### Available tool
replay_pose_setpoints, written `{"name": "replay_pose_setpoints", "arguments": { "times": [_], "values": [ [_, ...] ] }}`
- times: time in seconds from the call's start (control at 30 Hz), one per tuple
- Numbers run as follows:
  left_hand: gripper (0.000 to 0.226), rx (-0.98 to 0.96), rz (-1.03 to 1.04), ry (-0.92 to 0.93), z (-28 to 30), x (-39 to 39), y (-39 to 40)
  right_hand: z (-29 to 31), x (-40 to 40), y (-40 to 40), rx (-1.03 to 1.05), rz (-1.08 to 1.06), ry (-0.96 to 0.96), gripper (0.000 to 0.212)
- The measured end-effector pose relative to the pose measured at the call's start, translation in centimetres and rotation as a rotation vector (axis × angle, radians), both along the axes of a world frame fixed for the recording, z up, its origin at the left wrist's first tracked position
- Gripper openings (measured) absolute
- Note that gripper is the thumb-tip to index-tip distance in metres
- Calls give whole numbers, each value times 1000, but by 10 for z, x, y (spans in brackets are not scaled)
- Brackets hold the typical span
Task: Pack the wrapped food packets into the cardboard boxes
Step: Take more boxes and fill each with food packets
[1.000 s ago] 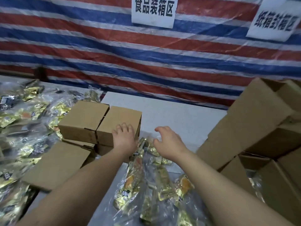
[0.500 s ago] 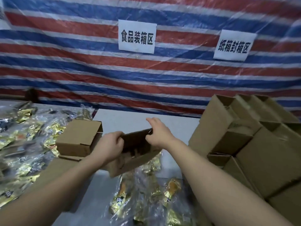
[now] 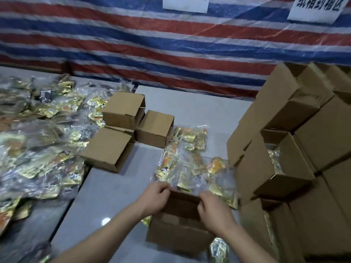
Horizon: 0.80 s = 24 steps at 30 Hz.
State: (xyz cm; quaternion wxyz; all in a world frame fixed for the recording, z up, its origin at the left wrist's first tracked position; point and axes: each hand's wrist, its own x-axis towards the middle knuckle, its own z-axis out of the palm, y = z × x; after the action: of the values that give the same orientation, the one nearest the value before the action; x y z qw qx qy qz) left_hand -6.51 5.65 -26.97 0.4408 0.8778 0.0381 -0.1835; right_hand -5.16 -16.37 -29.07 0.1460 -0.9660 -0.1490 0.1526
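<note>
Behind everything hangs a red, white and blue striped tarpaulin (image 3: 171,50) bearing two white paper signs. At the person's right a stack of cardboard boxes (image 3: 303,149) stands, some open with packets inside. Wrapped food packets (image 3: 38,149) cover the left of the grey table (image 3: 106,188), with three small boxes (image 3: 123,111) just beside them; a nearer bunch of packets (image 3: 190,168) lies straight ahead. The open box (image 3: 180,224) sits closest. The left hand (image 3: 154,199) and right hand (image 3: 214,211) curl their fingers over its far rim. Likely they should spread that opening wide and steady before drawing packets in, so the slippery wrappers slide inside without snagging.
</note>
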Motion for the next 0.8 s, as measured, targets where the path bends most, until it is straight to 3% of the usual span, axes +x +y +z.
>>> {"name": "replay_pose_setpoints", "arguments": {
  "times": [0.2, 0.43, 0.53, 0.63, 0.8],
  "values": [
    [27, 48, 48, 36, -60, -65, 19, -55, -74, 22, -84, -30, 90, 20],
    [33, 40, 85, -63, -87, -99, 20, -65, -104, 27, -138, -10, 64, 30],
    [37, 19, 106, -39, -81, -98, 21, -57, -103, 24, -89, -43, 61, 41],
    [27, 33, 170, -104, -72, -84, 12, -49, -93, 11, 5, -155, 27, 44],
    [19, 209, -61, -108, -68, -24, -63, -43, -74, -33, 131, -402, 25, 38]
  ]
}}
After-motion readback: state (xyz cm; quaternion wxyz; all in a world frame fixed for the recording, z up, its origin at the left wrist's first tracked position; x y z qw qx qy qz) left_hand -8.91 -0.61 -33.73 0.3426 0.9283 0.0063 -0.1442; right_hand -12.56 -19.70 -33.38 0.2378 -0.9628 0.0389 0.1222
